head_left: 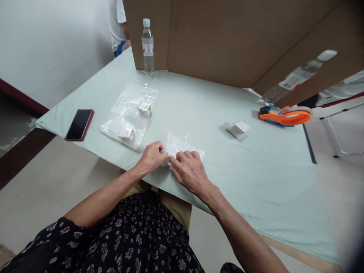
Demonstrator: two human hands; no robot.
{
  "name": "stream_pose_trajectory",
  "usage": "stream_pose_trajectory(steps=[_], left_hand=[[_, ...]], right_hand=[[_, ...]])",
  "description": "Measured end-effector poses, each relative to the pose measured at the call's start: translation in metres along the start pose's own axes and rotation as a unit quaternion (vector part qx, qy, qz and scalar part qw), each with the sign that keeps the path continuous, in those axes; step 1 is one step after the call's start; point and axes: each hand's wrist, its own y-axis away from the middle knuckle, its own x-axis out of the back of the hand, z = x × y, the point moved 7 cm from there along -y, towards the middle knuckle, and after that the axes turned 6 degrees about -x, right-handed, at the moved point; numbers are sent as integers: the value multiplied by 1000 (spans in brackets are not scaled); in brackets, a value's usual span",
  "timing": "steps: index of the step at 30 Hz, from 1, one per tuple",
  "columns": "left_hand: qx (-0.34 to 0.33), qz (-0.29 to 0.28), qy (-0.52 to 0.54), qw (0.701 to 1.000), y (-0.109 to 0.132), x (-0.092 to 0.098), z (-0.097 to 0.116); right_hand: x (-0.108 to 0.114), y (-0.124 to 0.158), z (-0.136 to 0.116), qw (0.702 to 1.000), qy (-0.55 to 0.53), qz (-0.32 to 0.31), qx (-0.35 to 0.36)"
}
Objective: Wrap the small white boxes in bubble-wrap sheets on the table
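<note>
A small piece of clear bubble wrap point(184, 143) lies near the front edge of the table, under my hands. My left hand point(153, 155) is closed, with thumb and forefinger pinched at the wrap's left corner. My right hand point(190, 170) rests over the near part of the wrap, fingers bent down on it and thumb and forefinger close to the left fingertips. What lies beneath the right palm is hidden. To the left, two small printed boxes point(145, 109) sit on larger bubble wrap sheets point(129, 100). A small wrapped box point(239, 129) stands off to the right.
A phone point(79, 125) lies at the table's left edge. Water bottles point(148, 49) stand by the cardboard partition point(210, 41) at back left and back right. An orange tape dispenser point(292, 115) sits at the right. Another person's sleeve point(116, 22) shows behind the partition.
</note>
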Motion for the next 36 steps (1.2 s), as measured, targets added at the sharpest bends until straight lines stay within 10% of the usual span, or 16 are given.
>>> stream_pose_trajectory(steps=[29, 33, 36], left_hand=[[-95, -66, -49, 992, 11, -13, 33], [-75, 14, -51, 996, 20, 4, 13], [-186, 119, -121, 968, 37, 26, 21]], right_hand=[[2, 20, 7, 996, -85, 36, -19], [6, 24, 8, 991, -119, 54, -14], [11, 28, 22, 979, -169, 102, -59]])
